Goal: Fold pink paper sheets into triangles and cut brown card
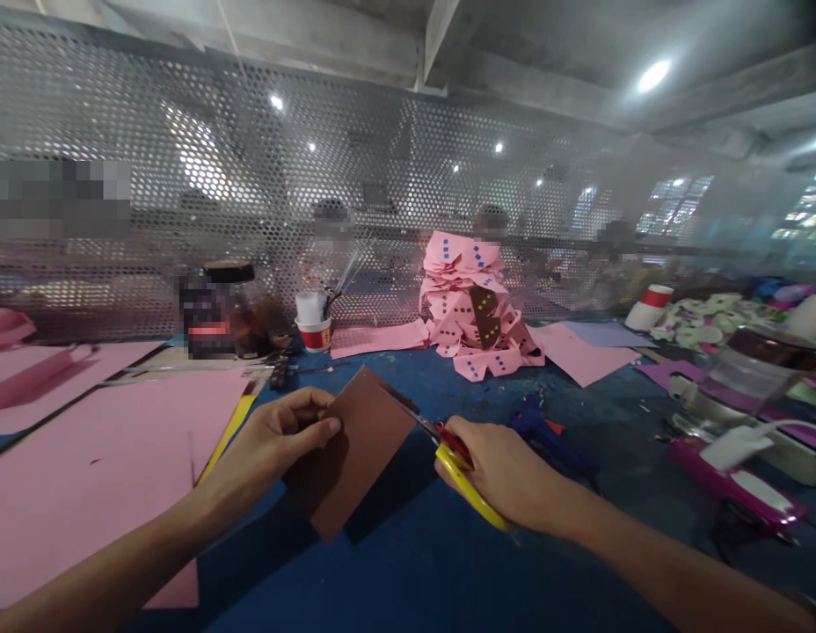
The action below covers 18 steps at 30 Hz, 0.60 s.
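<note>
A brown sheet of paper point(365, 448) is tilted above the blue tabletop, pinched between the thumb and fingers of my left hand point(299, 431). My right hand point(497, 457) grips scissors point(470, 492) with yellow and red handles. Their blades lie along the paper's upper right edge, where a narrow strip seems to part from the sheet. Behind my hands rises a pile of cut pink paper pieces point(461, 308) with blue and dark square marks, and one brown piece with yellow marks point(485, 316) leans among them.
Large pink sheets point(84, 475) cover the left side. At the back stand a red and white cup point(314, 334) and a dark-lidded jar point(243, 308) before a perforated metal screen point(355, 176). A blue glue gun point(546, 431) and a magenta power strip point(738, 488) lie to the right.
</note>
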### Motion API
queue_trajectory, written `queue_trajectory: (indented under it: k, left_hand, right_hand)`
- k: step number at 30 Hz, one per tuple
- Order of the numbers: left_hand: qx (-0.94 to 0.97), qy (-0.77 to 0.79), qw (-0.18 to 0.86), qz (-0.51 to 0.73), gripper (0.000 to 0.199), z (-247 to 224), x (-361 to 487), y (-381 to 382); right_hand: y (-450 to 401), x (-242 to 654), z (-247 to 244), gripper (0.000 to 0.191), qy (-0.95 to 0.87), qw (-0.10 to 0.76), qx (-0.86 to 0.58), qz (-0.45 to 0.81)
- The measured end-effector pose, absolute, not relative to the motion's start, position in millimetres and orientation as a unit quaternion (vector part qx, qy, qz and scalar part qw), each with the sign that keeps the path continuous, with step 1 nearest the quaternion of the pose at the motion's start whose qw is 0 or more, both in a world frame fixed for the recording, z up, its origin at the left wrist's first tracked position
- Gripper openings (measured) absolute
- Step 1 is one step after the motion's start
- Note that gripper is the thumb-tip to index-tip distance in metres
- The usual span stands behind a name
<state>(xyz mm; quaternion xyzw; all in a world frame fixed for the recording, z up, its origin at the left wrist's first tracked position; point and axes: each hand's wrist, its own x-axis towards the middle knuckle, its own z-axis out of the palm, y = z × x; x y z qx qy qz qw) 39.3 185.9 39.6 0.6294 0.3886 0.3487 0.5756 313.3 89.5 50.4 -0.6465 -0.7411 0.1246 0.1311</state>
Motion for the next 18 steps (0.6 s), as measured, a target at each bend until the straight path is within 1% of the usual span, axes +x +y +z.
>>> queue_trajectory:
  k: [4, 9, 18]
  left_hand:
    - [0.639, 0.386, 0.569, 0.345, 0.024, 41.9, 39.4, 185.5]
    - [0.646, 0.395, 0.556, 0.343, 0.029, 43.1, 39.3, 182.8]
    - [0.641, 0.414, 0.542, 0.351, 0.029, 44.5, 40.0, 181.5]
  right_hand:
    - [90.1, 314.3, 49.5, 0.014, -0.743, 0.136, -0.643, 0.126]
    - [90.8, 314.8, 49.4, 0.014, -0.742, 0.133, -0.644, 0.131]
    - [89.2, 312.8, 52.3, 0.015, -0.743, 0.123, -0.646, 0.126]
